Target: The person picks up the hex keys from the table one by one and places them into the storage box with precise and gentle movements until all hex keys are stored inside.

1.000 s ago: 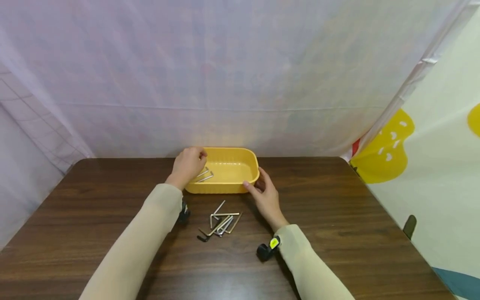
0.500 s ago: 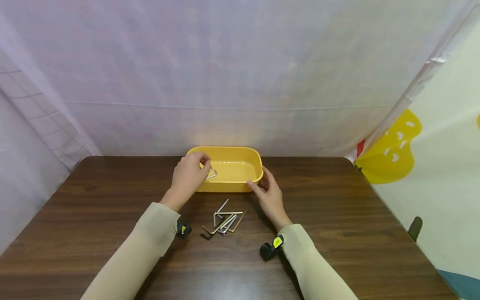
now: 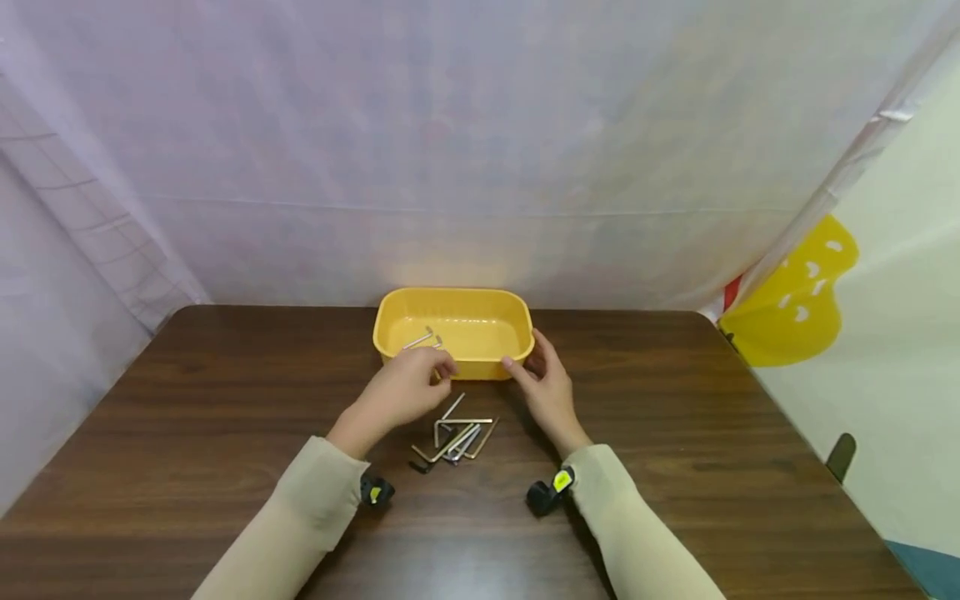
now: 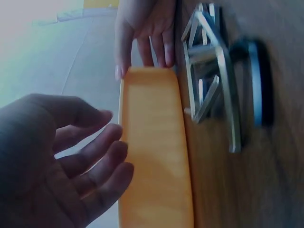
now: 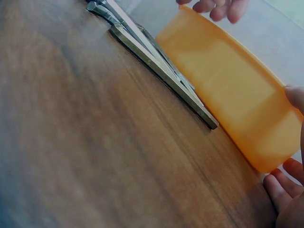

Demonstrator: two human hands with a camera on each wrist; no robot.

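A cluster of hex keys (image 3: 452,437), too tangled to count, lay on the desk (image 3: 675,467) just before one yellow tray (image 3: 454,367). The left hand (image 3: 408,390), empty and loosely curled, hovered above them; the right hand (image 3: 546,386) touched the tray's corner, fingers relaxed. Two keys (image 3: 422,339) lay inside.

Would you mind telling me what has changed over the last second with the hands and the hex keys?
The left hand has drawn back out of the yellow tray toward the pile of hex keys on the table, empty and relaxed. The two hex keys it was over now lie uncovered in the tray. The right hand still steadies the tray's near right corner, and the pile looks untouched.
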